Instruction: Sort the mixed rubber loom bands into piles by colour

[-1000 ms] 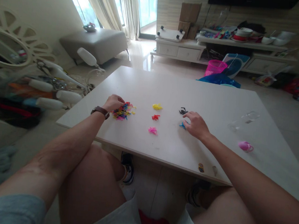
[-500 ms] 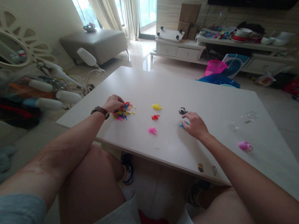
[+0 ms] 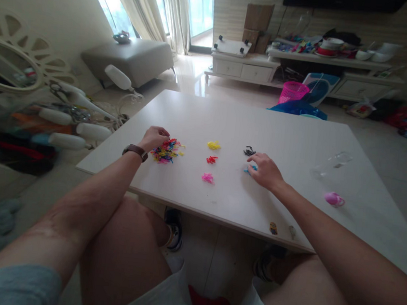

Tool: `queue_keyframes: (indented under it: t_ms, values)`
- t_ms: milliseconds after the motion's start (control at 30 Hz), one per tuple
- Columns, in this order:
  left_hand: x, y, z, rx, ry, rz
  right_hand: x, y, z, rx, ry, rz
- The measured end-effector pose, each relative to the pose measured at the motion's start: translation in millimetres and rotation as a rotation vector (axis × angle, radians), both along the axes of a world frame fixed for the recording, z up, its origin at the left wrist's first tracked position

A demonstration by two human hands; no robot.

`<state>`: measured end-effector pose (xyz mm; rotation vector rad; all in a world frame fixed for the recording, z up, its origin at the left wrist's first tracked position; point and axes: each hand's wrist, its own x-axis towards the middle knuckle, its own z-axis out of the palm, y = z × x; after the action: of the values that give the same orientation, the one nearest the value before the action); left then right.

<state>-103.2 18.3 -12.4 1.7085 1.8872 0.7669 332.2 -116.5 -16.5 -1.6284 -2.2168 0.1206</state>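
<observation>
My left hand [image 3: 155, 138], with a dark watch on its wrist, is at the back left edge of a mixed heap of small, thin, band-like coloured pieces [image 3: 167, 152]. Its fingertips are pinched together, and anything between them is too small to make out. To the right lie single-colour clusters: yellow [image 3: 213, 145], red [image 3: 211, 159] and pink [image 3: 207, 177]. My right hand [image 3: 267, 172] hovers low with thumb and forefinger apart. Below its fingers is a blue cluster [image 3: 250, 168], partly hidden; a black cluster [image 3: 249, 151] lies just beyond the fingertips.
The white table [image 3: 200, 116] carries a clear plastic container [image 3: 340, 159] and a pink rounded object with a loop [image 3: 334, 199] at the right. A small yellow figure [image 3: 273, 228] lies by the front edge. Beyond the table stands a pink basket [image 3: 293, 91].
My left hand has shifted slightly up and to the left at the heap's edge. My right hand has stayed almost still over the blue cluster.
</observation>
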Motion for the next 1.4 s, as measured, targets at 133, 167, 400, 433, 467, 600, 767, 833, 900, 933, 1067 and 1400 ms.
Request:
queue_keyframes:
  t_ms: [133,167,400,433,467,600,767,833,900,933,1067,1400]
  values:
    - [0.4,-0.2,0.0,0.025,0.011,-0.001,-0.4,-0.5,-0.2,0.001,0.002,0.003]
    - [0.8,-0.2,0.1,0.032,0.011,-0.001,-0.5,-0.7,-0.2,0.002,0.002,0.003]
    - [11.5,0.3,3.9,0.055,-0.013,-0.052,-1.2,-1.5,0.1,-0.008,0.0,0.008]
    - [14.7,0.1,5.0,0.052,-0.019,-0.051,-1.2,-1.5,0.0,-0.007,-0.001,0.009]
    - [18.5,-0.3,6.3,0.049,-0.028,-0.05,-1.1,-1.5,-0.1,-0.005,0.0,0.01]
    - [38.4,-3.6,13.4,0.045,-0.075,-0.1,-1.3,-1.6,0.2,-0.007,0.006,0.011]
    - [65.8,-9.1,20.0,0.026,-0.117,-0.216,-2.4,-1.9,1.8,-0.012,0.0,0.007]
    - [78.0,-11.7,20.0,0.0,-0.164,-0.263,-2.4,-2.0,2.0,-0.012,0.0,0.005]
    - [92.4,-14.9,18.8,-0.029,-0.23,-0.317,-2.3,-2.2,1.8,-0.012,0.005,0.005]
    - [100.5,-16.8,18.0,-0.042,-0.267,-0.347,-2.5,-2.4,1.7,-0.013,0.012,0.009]
    - [134.3,-26.1,15.8,-0.097,-0.356,-0.502,-7.1,-5.0,2.6,-0.019,0.062,0.044]
    - [184.7,-55.4,21.7,-0.157,-0.483,-0.804,-33.1,-23.2,18.7,0.014,0.163,0.24]
